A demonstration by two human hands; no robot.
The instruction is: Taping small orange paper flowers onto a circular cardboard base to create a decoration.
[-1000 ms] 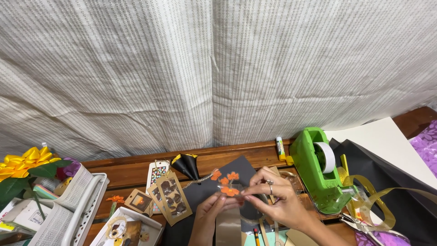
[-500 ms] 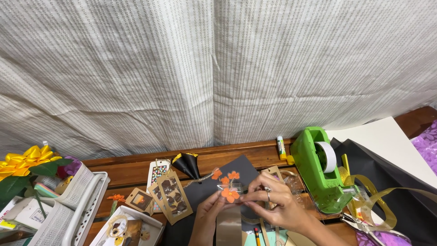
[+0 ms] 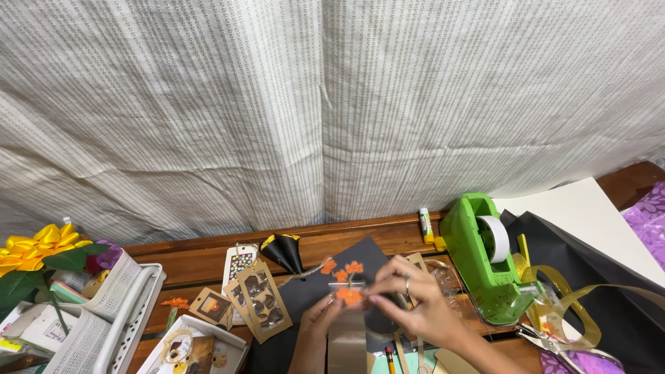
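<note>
My left hand (image 3: pixel 313 336) and my right hand (image 3: pixel 415 305) meet low in the middle of the view over a black paper sheet (image 3: pixel 313 284). Between their fingertips is a small sprig of orange paper flowers (image 3: pixel 346 277). The right thumb and forefinger pinch near the lowest flower. The left fingers hold the upper end of a tan paper strip (image 3: pixel 346 343) just under the flowers. A ring shows on my right hand.
A green tape dispenser (image 3: pixel 485 260) stands right of my hands, a glue stick (image 3: pixel 426 225) behind it. Gold ribbon (image 3: pixel 568 305), black and white sheets lie right. Brown gift tags (image 3: pixel 260 301), a black paper cone (image 3: pixel 284 253), white baskets (image 3: pixel 104 318) and a yellow ribbon flower (image 3: pixel 34 246) lie left. A curtain (image 3: pixel 332 104) hangs behind.
My right hand has shifted a little left and lower onto the orange flowers. The left hand stays under them with the tan strip.
</note>
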